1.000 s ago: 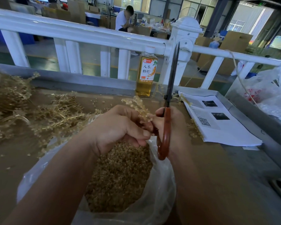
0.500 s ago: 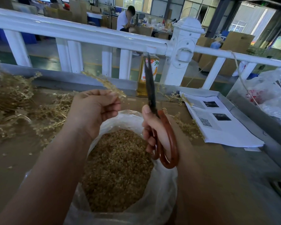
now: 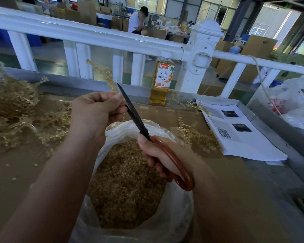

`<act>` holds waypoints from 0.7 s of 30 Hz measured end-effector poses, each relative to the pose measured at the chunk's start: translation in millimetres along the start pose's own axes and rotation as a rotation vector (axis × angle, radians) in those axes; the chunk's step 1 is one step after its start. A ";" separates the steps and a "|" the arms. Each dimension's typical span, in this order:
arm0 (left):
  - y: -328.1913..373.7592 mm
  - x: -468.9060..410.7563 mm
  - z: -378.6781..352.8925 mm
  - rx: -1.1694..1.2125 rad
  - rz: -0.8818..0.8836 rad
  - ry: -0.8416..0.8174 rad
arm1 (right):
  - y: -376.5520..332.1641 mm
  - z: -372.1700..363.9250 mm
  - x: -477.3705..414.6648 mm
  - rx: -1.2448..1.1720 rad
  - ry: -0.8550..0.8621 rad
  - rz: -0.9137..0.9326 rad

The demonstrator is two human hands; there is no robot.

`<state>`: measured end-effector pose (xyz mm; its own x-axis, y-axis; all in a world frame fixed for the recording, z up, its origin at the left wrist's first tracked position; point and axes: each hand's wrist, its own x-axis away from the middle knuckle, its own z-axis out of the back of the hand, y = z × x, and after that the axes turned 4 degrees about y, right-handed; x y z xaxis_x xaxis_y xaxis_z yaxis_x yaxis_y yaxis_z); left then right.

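One "人参枸杞" bottle [image 3: 161, 79] beyond scissors [image 3: 142, 128]

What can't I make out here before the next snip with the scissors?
Head view, sprig: its lower end is hidden inside the left hand.
Head view, scissors: one handle loop is covered by the right hand; whether the blade touches the sprig is unclear.
Head view, bag: its bottom is cut off by the frame's lower edge.
Head view, paper sheets: print too small to read.
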<state>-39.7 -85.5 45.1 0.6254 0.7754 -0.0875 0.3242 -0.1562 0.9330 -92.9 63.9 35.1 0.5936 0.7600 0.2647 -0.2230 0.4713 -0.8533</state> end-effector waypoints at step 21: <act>-3.2 -1.1 1.4 -0.015 0.029 -0.007 | -3.9 -0.6 1.6 0.009 0.025 -0.015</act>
<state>-40.4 -86.8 41.7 0.6393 0.7664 -0.0622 0.2947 -0.1695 0.9404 -90.6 63.0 38.5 0.6161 0.7415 0.2658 -0.2211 0.4866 -0.8452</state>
